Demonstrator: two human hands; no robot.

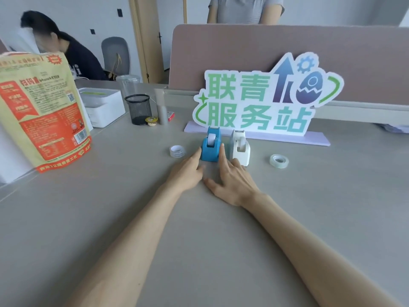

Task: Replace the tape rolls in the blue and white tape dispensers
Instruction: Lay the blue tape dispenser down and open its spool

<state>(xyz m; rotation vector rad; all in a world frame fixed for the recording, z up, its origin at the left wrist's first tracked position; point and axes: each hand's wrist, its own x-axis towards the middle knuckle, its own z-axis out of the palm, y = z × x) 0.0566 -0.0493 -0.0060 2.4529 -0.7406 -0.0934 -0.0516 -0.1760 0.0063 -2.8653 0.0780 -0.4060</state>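
A blue tape dispenser [210, 145] with a white roll in it stands on the grey desk [110, 207], and a white tape dispenser [240, 147] stands just to its right. My left hand [188, 171] reaches forward, its fingertips touching the blue dispenser's left side. My right hand [232, 180] lies spread on the desk, one finger against the blue dispenser's right side and another at the white dispenser's base. A loose tape roll with a printed white core [177, 151] lies to the left. A clear tape roll [279, 161] lies to the right.
A standing sign with green characters [261, 100] rises right behind the dispensers. A large orange and tan bag [42, 111] stands at the left, with a white box [104, 105], a black mesh cup [138, 109] and a small jelly cup [151, 121] beyond. Two people are behind the desk.
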